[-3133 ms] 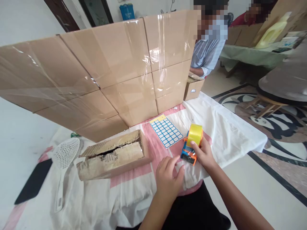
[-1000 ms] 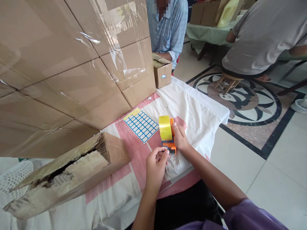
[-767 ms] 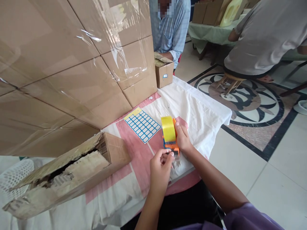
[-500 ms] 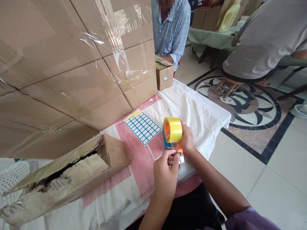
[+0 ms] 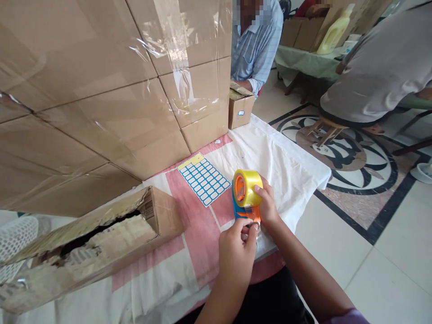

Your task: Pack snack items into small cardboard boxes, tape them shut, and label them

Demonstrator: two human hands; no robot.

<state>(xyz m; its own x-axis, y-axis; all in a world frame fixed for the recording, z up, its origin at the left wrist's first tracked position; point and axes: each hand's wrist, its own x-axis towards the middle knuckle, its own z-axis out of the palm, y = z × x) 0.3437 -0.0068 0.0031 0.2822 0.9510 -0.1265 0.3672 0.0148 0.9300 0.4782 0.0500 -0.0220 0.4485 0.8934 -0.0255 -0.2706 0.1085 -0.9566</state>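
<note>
Tape dispenser [image 5: 245, 200], orange and blue with a yellow roll, sits near the middle of the view, just above the white and pink cloth [image 5: 286, 162]. At 9 o'clock from it lies a torn cardboard box [image 5: 94, 243]. At 11 o'clock lies a blue label sheet [image 5: 204, 179]. The left hand [image 5: 238, 254] pinches shut at the dispenser's bottom end. The right hand [image 5: 268, 207] is wrapped around its side, holding it.
</note>
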